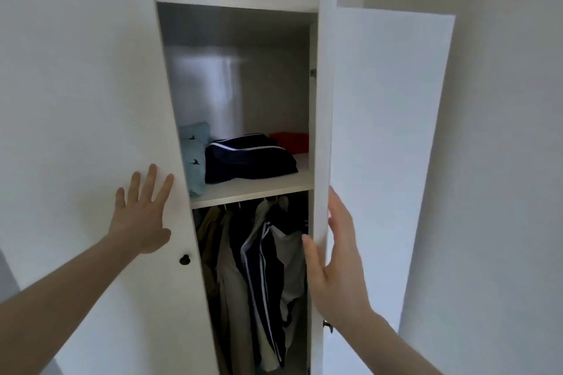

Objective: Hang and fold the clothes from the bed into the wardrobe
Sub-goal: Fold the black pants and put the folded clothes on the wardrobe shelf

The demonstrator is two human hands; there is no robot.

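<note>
A white wardrobe stands in front of me with both doors partly open. My left hand (143, 213) lies flat, fingers spread, on the left door (91, 131) just above its black knob (184, 259). My right hand (338, 262) has straight fingers along the edge of the right door (323, 131), thumb on the inner side. On the shelf (253, 189) lie folded clothes: a light blue piece (195, 155), a navy piece with white stripes (249, 158) and a red piece (292, 141). Below hang several garments (259, 268), beige, navy striped and grey.
A further white door (390, 146) stands open to the right of the wardrobe opening. Plain white walls surround the wardrobe. The space above the folded clothes on the shelf is open up to the wardrobe's top.
</note>
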